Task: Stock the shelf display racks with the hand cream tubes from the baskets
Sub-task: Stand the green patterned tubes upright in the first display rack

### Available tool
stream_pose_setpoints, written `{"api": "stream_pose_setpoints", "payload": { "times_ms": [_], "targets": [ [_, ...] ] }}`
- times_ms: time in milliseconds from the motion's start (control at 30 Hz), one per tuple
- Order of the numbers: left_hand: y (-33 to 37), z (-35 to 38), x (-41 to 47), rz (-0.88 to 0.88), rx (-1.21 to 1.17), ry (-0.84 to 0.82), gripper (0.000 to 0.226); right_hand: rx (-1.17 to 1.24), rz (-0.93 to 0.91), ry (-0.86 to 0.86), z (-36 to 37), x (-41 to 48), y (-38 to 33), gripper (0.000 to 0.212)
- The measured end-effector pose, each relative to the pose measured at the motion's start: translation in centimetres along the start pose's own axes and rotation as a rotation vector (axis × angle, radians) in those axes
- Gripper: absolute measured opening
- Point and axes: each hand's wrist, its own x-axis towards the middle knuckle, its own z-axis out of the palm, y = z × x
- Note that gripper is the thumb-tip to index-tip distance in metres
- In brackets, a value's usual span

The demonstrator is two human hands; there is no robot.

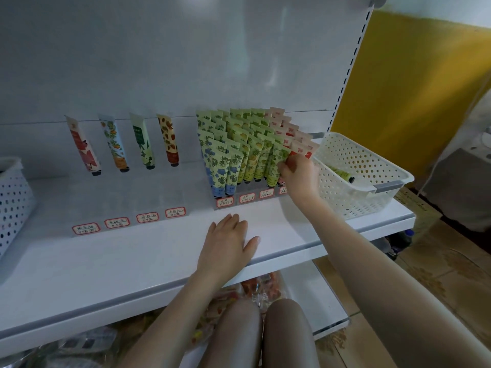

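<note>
A clear display rack (249,197) on the white shelf (132,256) holds several rows of hand cream tubes, blue-flowered, yellow-green and pink. My right hand (300,173) pinches a pink-and-red tube (301,151) at the front of the rack's rightmost row. My left hand (228,240) rests flat on the shelf, fingers straight. A second clear rack (127,221) to the left holds one tube in each of its rows, among them a red-flowered tube (83,147). A white perforated basket (372,166) to the right holds one green tube (341,173).
Another white perforated basket (13,197) stands at the shelf's left edge. Handwritten price labels (117,222) line the rack fronts. A lower shelf holds snack packets (255,288). A yellow wall (414,83) and tiled floor lie to the right. My knees (263,333) are below.
</note>
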Motion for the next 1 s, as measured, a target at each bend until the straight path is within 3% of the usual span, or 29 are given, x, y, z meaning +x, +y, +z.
{"api": "stream_pose_setpoints", "payload": {
  "times_ms": [600,800,900,1000],
  "targets": [
    [0.4,-0.7,-0.4,0.041,-0.014,0.025,0.027,-0.011,-0.038,-0.063,-1.5,-1.5,-0.3,0.026],
    [3.4,-5.0,2.3,0.207,-0.106,0.191,0.026,0.023,-0.082,0.011,-7.3,0.0,-1.3,0.035],
    [6.2,-6.9,4.9,0.224,-0.191,0.131,0.029,-0.046,-0.048,0.089,-11.0,2.1,0.2,0.033],
    [8.8,-7.5,7.5,0.272,-0.226,0.110,0.029,-0.121,0.031,0.019,-13.7,3.9,3.2,0.030]
  ]
}}
